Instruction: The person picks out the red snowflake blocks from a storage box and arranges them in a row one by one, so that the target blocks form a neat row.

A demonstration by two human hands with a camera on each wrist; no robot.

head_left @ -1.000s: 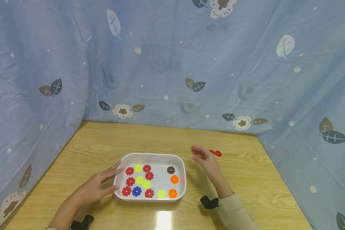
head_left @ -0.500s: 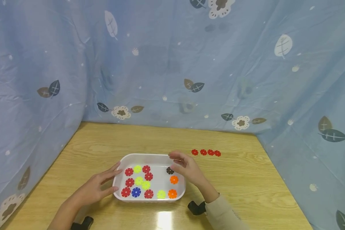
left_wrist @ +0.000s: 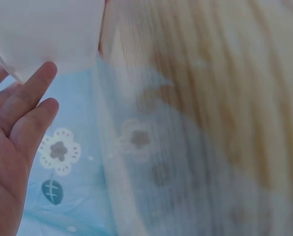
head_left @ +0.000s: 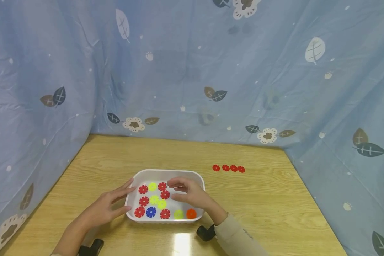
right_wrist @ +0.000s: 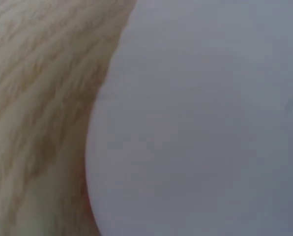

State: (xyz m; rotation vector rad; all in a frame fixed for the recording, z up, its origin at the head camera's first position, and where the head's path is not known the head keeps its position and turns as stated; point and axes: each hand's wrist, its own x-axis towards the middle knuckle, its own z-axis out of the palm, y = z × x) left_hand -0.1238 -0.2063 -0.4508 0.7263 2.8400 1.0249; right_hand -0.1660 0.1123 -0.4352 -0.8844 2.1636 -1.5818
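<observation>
A white plastic tray (head_left: 166,221) stands on the table with several notched, flower-shaped plastic discs inside. Among them are red discs (head_left: 139,212), yellow discs (head_left: 154,199), a blue disc (head_left: 151,212) and an orange disc (head_left: 191,213). My left hand (head_left: 110,206) rests against the tray's left end, fingers over the rim and thumb near the front corner. In the left wrist view its extended fingers (left_wrist: 31,93) lie at the tray's outer wall. My right hand (head_left: 188,193) hovers inside the tray's right half, fingers loosely bent, nearest a red disc (head_left: 165,194). Its forearm crosses the right rim.
Several red discs (head_left: 225,168) lie in a row on the wooden table (head_left: 259,199), behind and right of the tray. A blue patterned curtain (head_left: 172,71) encloses the back and sides. The tray wall (right_wrist: 195,123) fills most of the right wrist view.
My right hand has moved left from the row of red discs to over the tray, now covering the brown disc and one orange disc. The left hand stays at the tray's end.
</observation>
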